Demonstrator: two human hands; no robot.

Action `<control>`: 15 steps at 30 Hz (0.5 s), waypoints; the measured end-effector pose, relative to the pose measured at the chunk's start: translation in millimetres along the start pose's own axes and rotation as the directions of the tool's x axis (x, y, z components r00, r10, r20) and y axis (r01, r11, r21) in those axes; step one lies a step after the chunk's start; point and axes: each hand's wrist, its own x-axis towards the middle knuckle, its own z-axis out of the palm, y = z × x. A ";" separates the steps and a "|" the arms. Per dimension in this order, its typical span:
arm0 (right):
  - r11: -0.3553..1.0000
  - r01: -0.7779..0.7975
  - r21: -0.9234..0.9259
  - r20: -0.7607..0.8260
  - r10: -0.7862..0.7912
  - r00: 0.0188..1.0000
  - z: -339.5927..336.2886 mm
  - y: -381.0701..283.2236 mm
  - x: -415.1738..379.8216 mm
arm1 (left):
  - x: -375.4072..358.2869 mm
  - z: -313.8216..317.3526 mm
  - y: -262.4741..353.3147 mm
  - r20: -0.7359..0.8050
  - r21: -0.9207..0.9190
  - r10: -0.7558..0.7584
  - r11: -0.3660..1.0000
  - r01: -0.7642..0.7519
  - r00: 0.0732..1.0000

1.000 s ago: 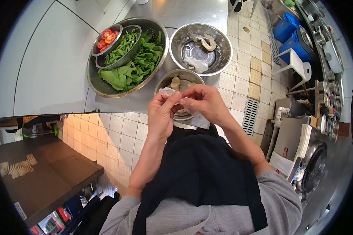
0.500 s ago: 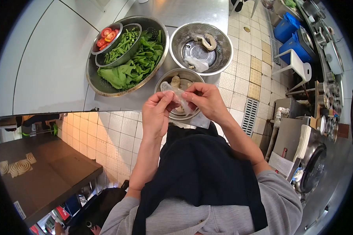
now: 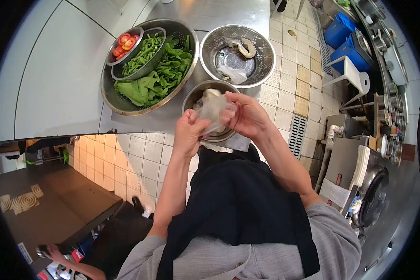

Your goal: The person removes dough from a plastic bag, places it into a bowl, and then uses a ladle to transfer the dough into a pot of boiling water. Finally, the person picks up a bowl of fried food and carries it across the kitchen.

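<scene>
A thin, translucent plastic bag (image 3: pixel 212 113) is stretched between my two hands above a small steel bowl (image 3: pixel 187 101). My left hand (image 3: pixel 188 132) pinches its lower left side between thumb and fingers. On the other side, my right hand (image 3: pixel 250 116) has its fingers closed on the bag's edge, slightly blurred by motion. Pale, lumpy pieces (image 3: pixel 212 93) lie in the bowl, partly hidden by bag and hands. Just behind stands a perforated steel colander (image 3: pixel 267 58) with a pale, curled strip (image 3: pixel 248 48) and a crumpled clear plastic bag (image 3: pixel 232 74) inside.
At left on the steel counter (image 3: pixel 219 14), a big colander (image 3: pixel 108 100) holds leafy greens (image 3: pixel 147 88), a bowl of chopped green vegetables (image 3: pixel 147 56) and a bowl of sliced tomatoes (image 3: pixel 124 43). Another person's arm (image 3: pixel 81 268) reaches in at lower left. A white stool (image 3: pixel 352 77) stands right.
The bag has been spread wider between my hands. My right hand has turned and my left has shifted slightly right. The other person's arm has come into view at lower left.
</scene>
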 end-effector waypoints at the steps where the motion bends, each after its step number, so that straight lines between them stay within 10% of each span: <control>1: 0.996 0.017 -0.083 0.048 -0.013 0.999 4.2 2.0 -1.5 | 2.0 2.2 0.0 -0.059 0.142 0.048 0.989 -0.039 0.997; 6: 0.787 0.048 -0.615 0.007 -0.056 0.998 20.3 0.4 -12.9 | 12.2 31.9 9.4 -0.230 -0.114 -0.002 0.993 -0.025 0.973; 9: 0.241 0.222 -0.945 0.124 -0.364 0.923 9.6 10.1 -9.7 | 12.0 54.7 21.9 -0.335 -0.334 -0.110 0.942 -0.009 0.936; 10: 0.019 0.182 -0.983 0.154 -0.448 0.881 3.2 11.6 -7.7 | 14.3 51.4 15.9 -0.279 -0.372 -0.095 0.928 -0.016 0.956; 13: 0.079 0.135 -0.988 0.078 -0.504 0.860 -4.2 9.2 3.8 | 19.2 37.3 1.3 -0.095 -0.408 -0.028 0.913 -0.013 0.995; 15: -0.150 0.268 -0.952 0.305 -0.543 0.782 -20.9 7.7 22.1 | 17.7 34.2 3.5 0.057 -0.331 0.018 0.944 0.002 0.998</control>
